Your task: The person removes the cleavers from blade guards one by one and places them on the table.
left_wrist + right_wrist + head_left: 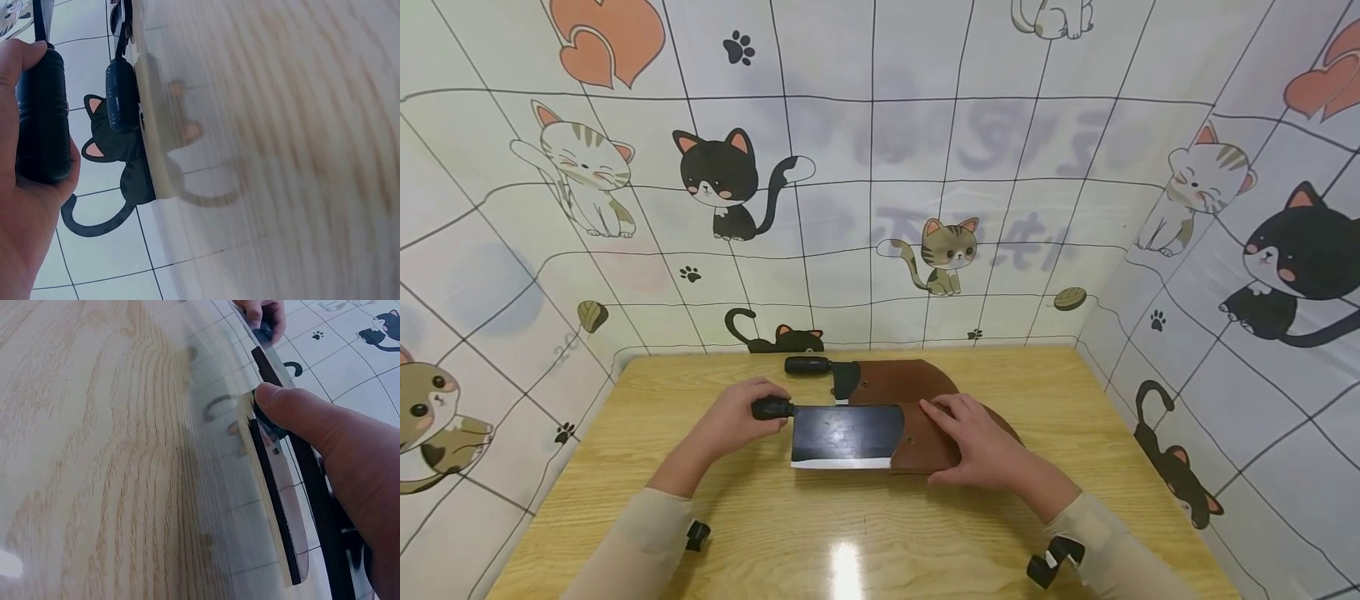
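Note:
Held in front of me is a cleaver with a dark blade point(844, 432) and a bright lower edge. My left hand point(741, 421) grips its black handle point(44, 119). The blade's right end meets the curved mouth of a brown leather sheath point(920, 450); how far it goes inside is hidden. On the right, my right hand point(981, 446) holds that sheath, thumb on the near edge and fingers over the top. Just behind lies a second cleaver, its black handle point(807, 366) pointing left and most of its blade covered by another brown sheath point(891, 379).
The wooden table point(760, 533) reaches toward me, with a bright reflection near its front. A cloth wall point(850, 217) printed with cats and grid lines rises behind the back edge and along both sides. Black wrist devices point(1054, 560) sit by my sleeves.

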### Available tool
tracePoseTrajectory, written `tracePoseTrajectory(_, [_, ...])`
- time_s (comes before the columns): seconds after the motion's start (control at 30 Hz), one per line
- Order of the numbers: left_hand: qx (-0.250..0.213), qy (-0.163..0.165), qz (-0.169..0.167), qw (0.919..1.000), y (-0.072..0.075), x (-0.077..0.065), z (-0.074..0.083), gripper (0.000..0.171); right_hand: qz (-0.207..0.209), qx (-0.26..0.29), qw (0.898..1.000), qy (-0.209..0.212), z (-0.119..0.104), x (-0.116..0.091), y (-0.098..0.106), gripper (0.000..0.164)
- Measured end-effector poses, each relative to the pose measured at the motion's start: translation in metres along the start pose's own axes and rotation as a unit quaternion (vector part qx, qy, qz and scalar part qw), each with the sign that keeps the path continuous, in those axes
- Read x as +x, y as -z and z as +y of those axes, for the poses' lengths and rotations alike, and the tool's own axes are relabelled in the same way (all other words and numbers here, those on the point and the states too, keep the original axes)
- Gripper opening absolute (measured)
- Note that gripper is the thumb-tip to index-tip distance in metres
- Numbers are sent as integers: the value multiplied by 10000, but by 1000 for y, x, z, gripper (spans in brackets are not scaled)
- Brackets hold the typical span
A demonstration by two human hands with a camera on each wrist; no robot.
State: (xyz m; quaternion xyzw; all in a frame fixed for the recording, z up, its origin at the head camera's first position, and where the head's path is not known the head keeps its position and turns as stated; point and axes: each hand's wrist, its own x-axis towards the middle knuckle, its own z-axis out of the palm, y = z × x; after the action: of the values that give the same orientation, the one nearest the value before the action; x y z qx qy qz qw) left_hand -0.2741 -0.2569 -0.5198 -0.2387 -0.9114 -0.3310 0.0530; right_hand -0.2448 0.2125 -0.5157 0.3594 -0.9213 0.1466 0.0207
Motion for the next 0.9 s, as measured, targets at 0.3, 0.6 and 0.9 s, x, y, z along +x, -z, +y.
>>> tracePoseTrajectory(0.3, [-15, 22, -34, 10000, 5, -5, -5, 38, -23, 53, 10000, 52, 3, -3, 0, 121])
tracePoseTrajectory(0.6, [24, 6, 108, 9999, 8, -9, -11, 36, -9, 127, 9999, -34, 7, -5, 1, 121])
tracePoseTrajectory(0.9, [66, 283, 38, 9996, 14, -15, -16, 38, 106, 146, 9998, -116, 16, -12, 2, 120])
